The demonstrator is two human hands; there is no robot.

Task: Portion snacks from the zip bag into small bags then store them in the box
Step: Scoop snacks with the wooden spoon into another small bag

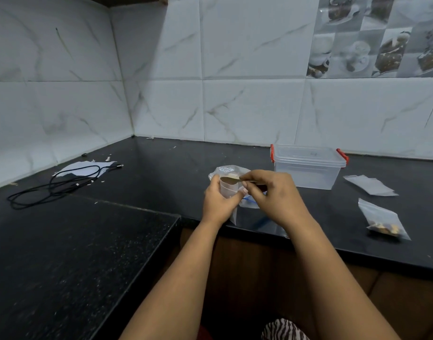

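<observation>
**Snack portioning at the black counter: items in view**

Head view. Centre of frame: left hand is gripping a small clear bag, fingers curled round it, holding its mouth upward. Right hand is pinching a spoon, bowl lying over the bag's mouth. Behind both, the zip bag is sitting on the counter. Centre right: lidded clear box with red clips is standing near the wall. Right edge: a filled small bag is lying flat; empty bags are lying above it. Left: a black cable is lying coiled
</observation>
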